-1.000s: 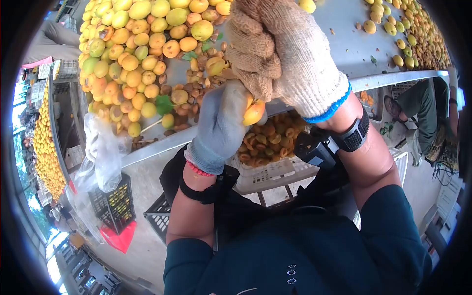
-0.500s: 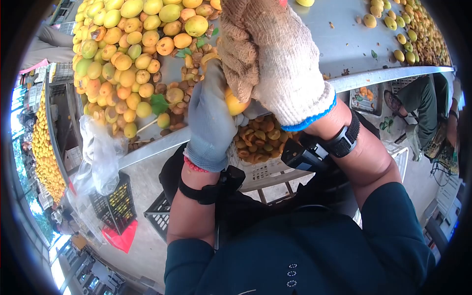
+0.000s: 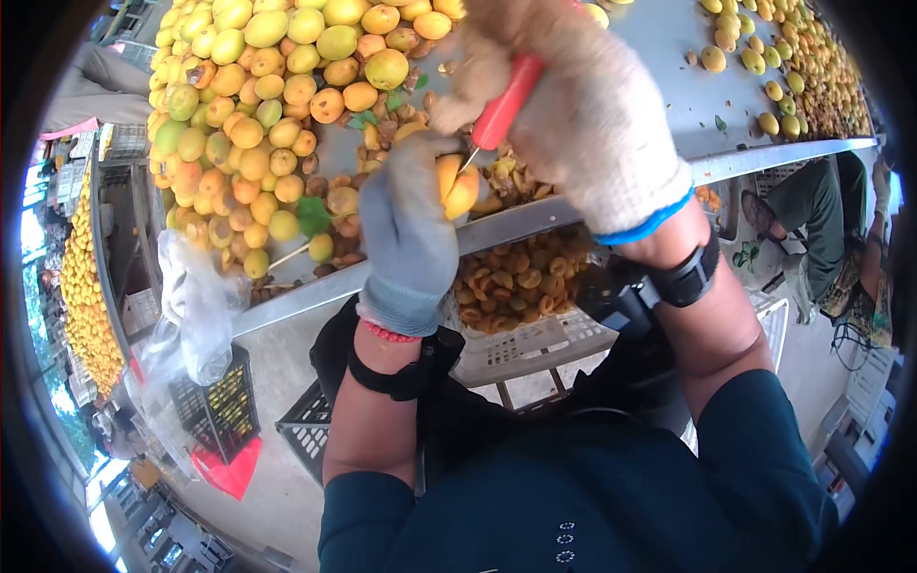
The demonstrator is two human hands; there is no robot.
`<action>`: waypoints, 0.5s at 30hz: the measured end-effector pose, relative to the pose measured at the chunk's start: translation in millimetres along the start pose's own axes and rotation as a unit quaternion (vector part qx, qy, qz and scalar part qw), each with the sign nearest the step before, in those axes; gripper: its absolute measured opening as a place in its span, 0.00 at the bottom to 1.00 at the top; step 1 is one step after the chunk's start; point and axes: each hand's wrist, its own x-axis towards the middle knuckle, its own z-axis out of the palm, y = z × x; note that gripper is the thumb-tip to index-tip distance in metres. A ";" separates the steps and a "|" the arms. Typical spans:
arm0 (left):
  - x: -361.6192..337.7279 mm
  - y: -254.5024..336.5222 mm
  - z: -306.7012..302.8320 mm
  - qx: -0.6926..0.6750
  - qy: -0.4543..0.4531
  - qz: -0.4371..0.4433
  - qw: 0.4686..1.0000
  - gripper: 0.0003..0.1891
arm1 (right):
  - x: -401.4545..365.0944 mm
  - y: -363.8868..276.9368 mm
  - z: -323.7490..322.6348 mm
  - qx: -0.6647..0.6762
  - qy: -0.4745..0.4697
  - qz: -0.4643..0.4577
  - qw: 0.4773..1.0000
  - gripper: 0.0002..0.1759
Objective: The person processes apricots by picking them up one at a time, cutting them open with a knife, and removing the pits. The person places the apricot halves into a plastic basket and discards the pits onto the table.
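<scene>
The left hand, in a grey glove, is gripping a yellow-orange fruit with its fingers curled round it, holding it just above the white crate of cut fruit pieces. The right hand, in a knitted glove, is clenching a red-handled tool, whose thin tip is touching the fruit, also above the crate. Beyond the crate, the counter is carrying a heap of whole fruit, lying up and to the left of the crate.

a fruit-processing shed: apricots heaped on a metal table, crates of pitted halves beneath.
</scene>
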 end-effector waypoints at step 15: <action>-11.2 -9.5 8.8 0.259 0.032 0.192 0.946 0.09 | -3.8 -10.2 4.3 0.178 -0.020 0.152 0.972 0.19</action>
